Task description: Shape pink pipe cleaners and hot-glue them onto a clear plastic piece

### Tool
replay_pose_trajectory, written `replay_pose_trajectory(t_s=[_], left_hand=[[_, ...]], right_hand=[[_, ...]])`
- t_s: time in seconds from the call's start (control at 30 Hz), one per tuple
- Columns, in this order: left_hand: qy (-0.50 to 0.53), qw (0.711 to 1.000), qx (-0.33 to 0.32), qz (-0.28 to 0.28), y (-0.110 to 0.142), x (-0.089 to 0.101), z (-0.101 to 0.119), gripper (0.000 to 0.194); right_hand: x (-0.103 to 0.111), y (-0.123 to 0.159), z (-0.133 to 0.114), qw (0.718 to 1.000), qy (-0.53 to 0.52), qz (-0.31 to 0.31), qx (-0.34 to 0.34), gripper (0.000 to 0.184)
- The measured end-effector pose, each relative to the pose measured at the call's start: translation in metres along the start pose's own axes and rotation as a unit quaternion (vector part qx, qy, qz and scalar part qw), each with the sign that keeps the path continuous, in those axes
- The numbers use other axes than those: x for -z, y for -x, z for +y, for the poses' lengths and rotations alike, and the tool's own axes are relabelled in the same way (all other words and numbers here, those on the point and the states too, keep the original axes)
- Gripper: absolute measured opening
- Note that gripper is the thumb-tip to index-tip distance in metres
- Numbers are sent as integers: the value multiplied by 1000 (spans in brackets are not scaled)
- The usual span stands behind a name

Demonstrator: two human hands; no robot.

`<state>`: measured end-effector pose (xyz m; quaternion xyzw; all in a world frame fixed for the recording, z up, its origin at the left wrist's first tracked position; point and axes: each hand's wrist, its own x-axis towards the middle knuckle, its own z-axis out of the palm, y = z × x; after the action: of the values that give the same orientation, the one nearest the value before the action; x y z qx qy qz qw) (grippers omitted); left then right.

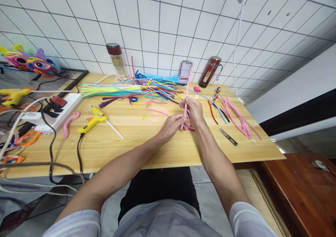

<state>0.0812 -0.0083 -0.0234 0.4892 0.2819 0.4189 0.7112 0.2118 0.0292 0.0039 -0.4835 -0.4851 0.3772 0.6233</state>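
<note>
Strip (187,90) pale pink, slender, nearly straight.

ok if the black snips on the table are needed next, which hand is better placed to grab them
Probably the right hand: it is nearer the black snips, which lie to its right. The left hand is farther off, with the right forearm between. Both pinch the pink strip.
</note>
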Motion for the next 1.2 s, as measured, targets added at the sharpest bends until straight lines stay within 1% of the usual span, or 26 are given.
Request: replay_pose_trajectory(t_s=[0.1, 0.2, 0.3, 0.4, 0.6, 0.7, 0.77, 0.83, 0.9, 1.03, 1.1, 1.2], left_hand=[[-9, 1000, 7, -6, 0, 0, -1, 37], [20, 999, 32, -12, 0, 0, 0, 38], [36, 998, 45, 1, 0, -1, 3, 38], [21, 999, 41, 24, 0, -2, 4, 34], [2, 1000, 14, 16, 0, -4, 3, 29], [-8, 998, -22, 58, -2, -4, -1, 33], [-24, 995, -54, 84, -2, -2, -2, 30], [-41, 993, -67, 88, -3, 0, -3, 22], [-49, 992, -73, 90, -4, 3, -3, 17], [-47, 986, -109, 121, -8, 9, -1, 16], [-52, 981, -130, 137, -9, 11, 1, 13], [-76, 972, -148, 167, -11, 14, 3, 10]], right_hand=[[-1, 0, 2, 1000, 10, 1, -2, 43], [-2, 0, 1, 1000, 5, 3, 1, 45], [-2, 0, -1, 1000, -6, 12, 8, 43], [-2, 1, -1, 1000, -6, 10, 11, 41], [-3, 2, 0, 1000, -4, 4, 18, 39], [-3, 2, -1, 1000, -11, 12, 17, 38], [-3, 2, -2, 1000, -6, 11, 22, 39], [-3, 3, -2, 1000, 0, -4, 24, 41], [-3, 4, -3, 999, 2, -35, 21, 44], [-5, 6, -3, 993, 40, -106, 17, 41], [-6, 6, -2, 990, 68, -118, 18, 37], [-5, 5, 0, 989, 93, -115, 30, 36]])
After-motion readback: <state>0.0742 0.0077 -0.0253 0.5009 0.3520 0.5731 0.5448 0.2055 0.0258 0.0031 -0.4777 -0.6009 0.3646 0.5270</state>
